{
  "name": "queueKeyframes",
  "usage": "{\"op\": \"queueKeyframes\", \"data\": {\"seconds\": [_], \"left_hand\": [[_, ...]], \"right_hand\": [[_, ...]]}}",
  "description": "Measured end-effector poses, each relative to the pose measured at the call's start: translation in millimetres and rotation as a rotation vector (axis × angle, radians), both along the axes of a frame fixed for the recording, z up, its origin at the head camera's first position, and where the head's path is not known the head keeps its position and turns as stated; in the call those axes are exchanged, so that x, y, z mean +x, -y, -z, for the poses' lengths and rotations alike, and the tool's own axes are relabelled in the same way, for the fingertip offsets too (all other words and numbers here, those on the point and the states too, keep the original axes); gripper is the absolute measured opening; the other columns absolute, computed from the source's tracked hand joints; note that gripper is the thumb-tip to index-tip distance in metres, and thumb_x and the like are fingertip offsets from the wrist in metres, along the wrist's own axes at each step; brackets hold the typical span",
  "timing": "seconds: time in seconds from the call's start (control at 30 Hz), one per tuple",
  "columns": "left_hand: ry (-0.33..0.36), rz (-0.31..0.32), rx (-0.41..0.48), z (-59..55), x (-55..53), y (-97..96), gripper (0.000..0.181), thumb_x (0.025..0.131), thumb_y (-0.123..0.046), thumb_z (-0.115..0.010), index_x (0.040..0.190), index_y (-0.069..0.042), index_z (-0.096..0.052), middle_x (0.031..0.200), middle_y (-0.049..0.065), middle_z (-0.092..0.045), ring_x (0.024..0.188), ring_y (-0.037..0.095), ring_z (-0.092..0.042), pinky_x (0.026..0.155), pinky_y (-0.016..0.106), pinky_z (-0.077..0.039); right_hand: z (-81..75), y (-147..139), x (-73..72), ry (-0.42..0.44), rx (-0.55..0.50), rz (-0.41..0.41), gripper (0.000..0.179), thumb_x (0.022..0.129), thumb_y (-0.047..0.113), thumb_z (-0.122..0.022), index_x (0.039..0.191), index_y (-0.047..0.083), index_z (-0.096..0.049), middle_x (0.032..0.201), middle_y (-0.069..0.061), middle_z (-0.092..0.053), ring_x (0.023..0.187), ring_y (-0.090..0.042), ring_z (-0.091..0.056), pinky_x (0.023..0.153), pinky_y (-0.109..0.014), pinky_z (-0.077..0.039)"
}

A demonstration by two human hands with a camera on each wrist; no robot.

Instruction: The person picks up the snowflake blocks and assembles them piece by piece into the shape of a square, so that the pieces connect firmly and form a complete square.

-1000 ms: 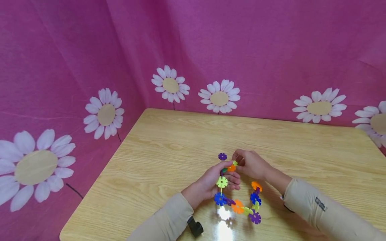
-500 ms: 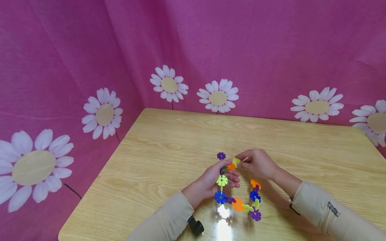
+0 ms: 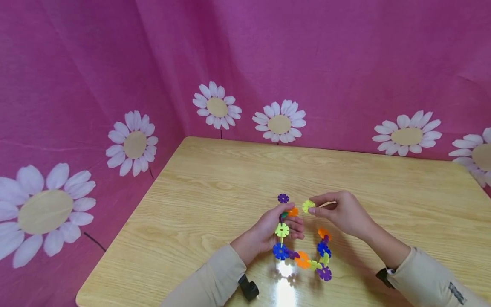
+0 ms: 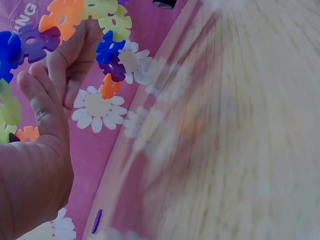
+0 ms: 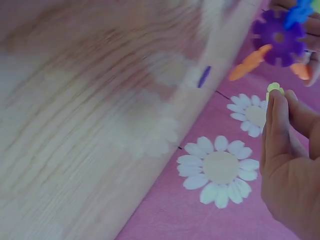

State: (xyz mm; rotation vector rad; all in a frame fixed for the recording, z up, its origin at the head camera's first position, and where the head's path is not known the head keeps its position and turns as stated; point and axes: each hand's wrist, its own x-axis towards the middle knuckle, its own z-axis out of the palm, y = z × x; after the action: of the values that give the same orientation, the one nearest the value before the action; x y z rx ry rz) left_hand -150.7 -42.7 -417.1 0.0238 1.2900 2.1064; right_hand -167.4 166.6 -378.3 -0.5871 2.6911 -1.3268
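Note:
My left hand (image 3: 262, 233) holds one end of a chain of interlocking notched plastic discs (image 3: 302, 260), with the thumb over a green disc and an orange disc (image 3: 293, 212) poking out past it. Blue, purple, orange and yellow-green discs hang below in a U. The chain's other end, an orange disc (image 3: 324, 233), hangs under my right hand (image 3: 349, 215). That hand pinches a single yellow-green disc (image 3: 307, 207) between thumb and fingers, a short gap to the right of the held end. In the right wrist view only the tip of this disc (image 5: 274, 89) shows above the fingers.
A loose purple disc (image 3: 283, 198) lies on the wooden table (image 3: 215, 183) just beyond my left hand. A pink curtain (image 3: 326, 64) printed with white daisies borders the table at the back and left. Black straps show at both cuffs.
The yellow-green disc has come away from the orange disc at the chain's end. My right hand has moved right with it, while the left hand and chain have stayed nearly still.

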Motion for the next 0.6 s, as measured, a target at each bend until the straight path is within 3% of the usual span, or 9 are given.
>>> {"op": "queueKeyframes", "data": {"seconds": [0.33, 0.6], "left_hand": [[-0.003, 0.022, -0.009, -0.5, 4.1, -3.8, 0.045, 0.088, -0.045, -0.051, 0.084, -0.001, -0.061, 0.071, 0.005, -0.064, 0.064, 0.019, -0.066, 0.059, 0.022, -0.054], [-0.045, 0.092, 0.022, -1.5, 8.8, -7.3, 0.045, 0.091, -0.043, -0.048, 0.085, -0.001, -0.060, 0.069, 0.003, -0.064, 0.062, 0.016, -0.065, 0.058, 0.021, -0.053]], "right_hand": [[-4.6, -3, 23.3, 0.149, -0.151, 0.029, 0.041, 0.077, 0.033, -0.074, 0.106, 0.006, -0.068, 0.102, -0.011, -0.067, 0.081, -0.019, -0.068, 0.069, -0.033, -0.055], [-6.5, -3, 27.9, 0.270, -0.252, 0.034, 0.042, 0.077, 0.030, -0.074, 0.110, 0.004, -0.066, 0.106, -0.012, -0.066, 0.086, -0.022, -0.067, 0.075, -0.036, -0.053]]}}
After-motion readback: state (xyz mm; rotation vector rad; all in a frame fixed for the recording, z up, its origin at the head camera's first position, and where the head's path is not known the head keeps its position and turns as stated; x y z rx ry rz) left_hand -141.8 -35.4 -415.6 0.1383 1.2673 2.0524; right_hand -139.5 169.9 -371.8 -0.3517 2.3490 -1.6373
